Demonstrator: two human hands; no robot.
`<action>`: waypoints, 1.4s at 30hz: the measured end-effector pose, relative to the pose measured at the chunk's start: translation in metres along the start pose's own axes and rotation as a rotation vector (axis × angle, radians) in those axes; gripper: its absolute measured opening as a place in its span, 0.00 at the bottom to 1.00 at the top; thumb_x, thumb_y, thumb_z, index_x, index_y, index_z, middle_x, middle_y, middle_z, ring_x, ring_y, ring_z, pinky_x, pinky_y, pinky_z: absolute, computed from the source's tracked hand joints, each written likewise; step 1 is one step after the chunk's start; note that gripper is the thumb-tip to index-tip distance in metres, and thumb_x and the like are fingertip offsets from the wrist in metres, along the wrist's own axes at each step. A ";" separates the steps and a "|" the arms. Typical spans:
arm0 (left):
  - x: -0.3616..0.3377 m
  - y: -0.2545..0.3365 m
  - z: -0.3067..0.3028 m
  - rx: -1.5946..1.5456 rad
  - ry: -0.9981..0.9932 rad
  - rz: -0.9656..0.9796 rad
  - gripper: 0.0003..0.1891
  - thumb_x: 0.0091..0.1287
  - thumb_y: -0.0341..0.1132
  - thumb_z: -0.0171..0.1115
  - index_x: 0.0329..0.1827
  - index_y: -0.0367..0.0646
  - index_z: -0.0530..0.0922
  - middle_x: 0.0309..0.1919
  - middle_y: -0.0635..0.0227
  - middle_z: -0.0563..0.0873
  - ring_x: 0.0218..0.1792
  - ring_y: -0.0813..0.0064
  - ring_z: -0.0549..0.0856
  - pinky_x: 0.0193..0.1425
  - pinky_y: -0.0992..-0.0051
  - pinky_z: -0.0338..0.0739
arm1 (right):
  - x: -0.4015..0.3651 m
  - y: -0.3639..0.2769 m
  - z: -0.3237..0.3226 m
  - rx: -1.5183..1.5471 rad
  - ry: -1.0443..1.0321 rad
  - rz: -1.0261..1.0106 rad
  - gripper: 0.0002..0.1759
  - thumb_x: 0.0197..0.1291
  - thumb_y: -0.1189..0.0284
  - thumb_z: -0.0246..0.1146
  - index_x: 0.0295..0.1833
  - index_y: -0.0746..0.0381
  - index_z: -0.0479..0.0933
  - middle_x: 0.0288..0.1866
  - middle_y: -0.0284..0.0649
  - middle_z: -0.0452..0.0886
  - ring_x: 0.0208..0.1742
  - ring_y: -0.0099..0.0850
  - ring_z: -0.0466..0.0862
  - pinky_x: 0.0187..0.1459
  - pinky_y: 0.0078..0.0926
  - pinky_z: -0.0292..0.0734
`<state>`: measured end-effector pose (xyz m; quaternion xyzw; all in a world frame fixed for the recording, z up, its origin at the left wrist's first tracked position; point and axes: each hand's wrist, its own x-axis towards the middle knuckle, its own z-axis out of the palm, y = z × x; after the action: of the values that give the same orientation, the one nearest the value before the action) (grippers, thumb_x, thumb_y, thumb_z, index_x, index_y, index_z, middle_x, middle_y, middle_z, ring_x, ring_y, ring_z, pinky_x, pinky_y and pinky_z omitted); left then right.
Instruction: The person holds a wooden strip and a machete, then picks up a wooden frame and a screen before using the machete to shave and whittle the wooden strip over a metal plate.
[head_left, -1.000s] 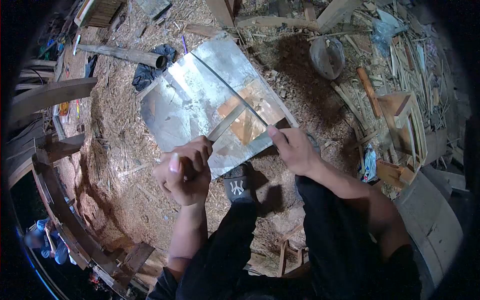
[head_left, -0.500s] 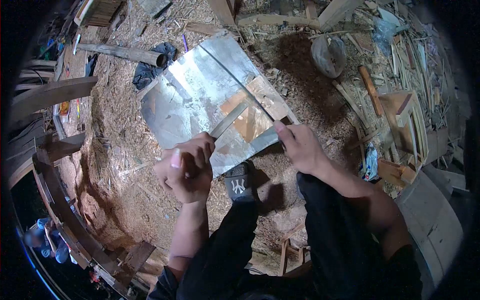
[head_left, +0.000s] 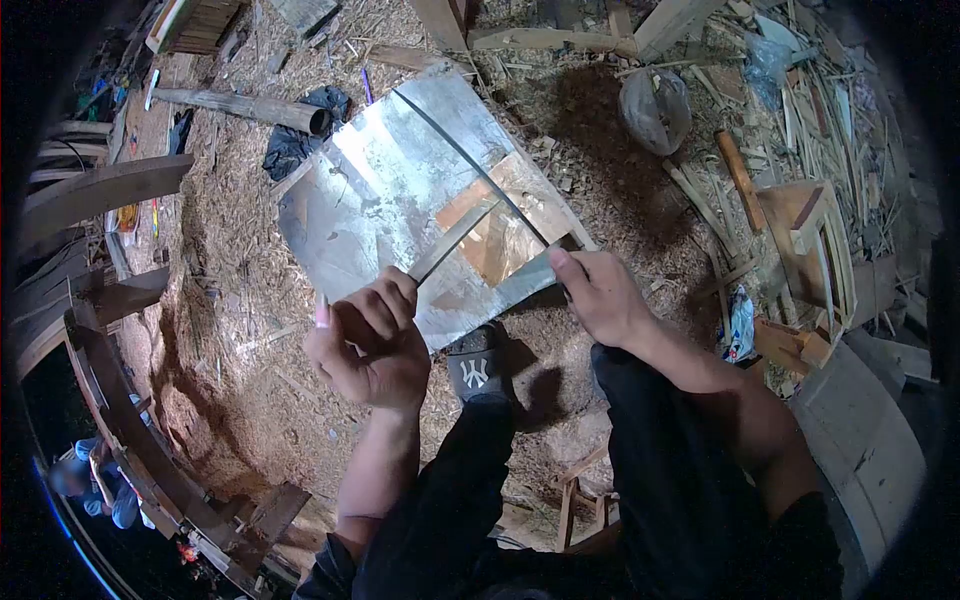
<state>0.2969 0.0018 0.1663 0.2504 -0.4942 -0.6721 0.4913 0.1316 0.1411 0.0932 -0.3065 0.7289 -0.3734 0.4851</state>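
Observation:
My left hand (head_left: 372, 345) is closed, its fingers curled round the near end of a flat knife-like blade (head_left: 455, 240) and its thumb sticking out to the left. The blade's pointed tip meets a long thin dark strip (head_left: 455, 145). My right hand (head_left: 605, 295) pinches the near end of that strip between thumb and fingers. From there the strip runs up and left, slightly bowed, to the far edge of a grey metal-faced board (head_left: 350, 220). A brown wooden patch (head_left: 540, 185) shows on the board, under the strip.
Wood shavings (head_left: 250, 400) cover the ground. My sandalled foot (head_left: 475, 370) stands at the board's near edge. A round pole (head_left: 240, 105) lies upper left, a plastic bag (head_left: 655, 110) upper right. Curved timbers (head_left: 120, 400) rise at left, where a person (head_left: 105, 480) sits beyond.
My left hand has rolled, turning the blade to a thinner profile against the strip. The strip is a little more bowed. My right hand has hardly moved.

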 end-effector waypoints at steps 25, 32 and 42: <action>0.013 0.003 0.004 -0.114 0.172 -0.047 0.25 0.82 0.42 0.34 0.19 0.52 0.50 0.15 0.76 0.48 0.20 0.77 0.49 0.30 0.69 0.55 | -0.004 -0.016 -0.007 -0.175 -0.001 -0.075 0.35 0.75 0.48 0.52 0.26 0.70 0.74 0.17 0.54 0.74 0.20 0.44 0.78 0.26 0.44 0.72; 0.013 0.005 0.004 -0.097 0.206 -0.037 0.25 0.82 0.42 0.34 0.19 0.52 0.51 0.15 0.75 0.48 0.19 0.76 0.49 0.29 0.70 0.56 | -0.006 -0.016 -0.007 -0.245 -0.023 0.063 0.36 0.74 0.46 0.53 0.27 0.71 0.75 0.17 0.57 0.74 0.23 0.52 0.82 0.28 0.47 0.74; 0.014 0.005 0.000 -0.095 0.159 -0.027 0.25 0.82 0.43 0.35 0.19 0.52 0.51 0.15 0.76 0.48 0.20 0.77 0.49 0.30 0.70 0.55 | -0.011 0.002 -0.008 -0.302 0.073 -0.083 0.36 0.73 0.46 0.52 0.29 0.71 0.76 0.16 0.57 0.74 0.23 0.56 0.82 0.29 0.50 0.75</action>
<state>0.2932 -0.0110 0.1731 0.2863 -0.4178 -0.6792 0.5312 0.1275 0.1532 0.0986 -0.3919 0.7807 -0.2900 0.3910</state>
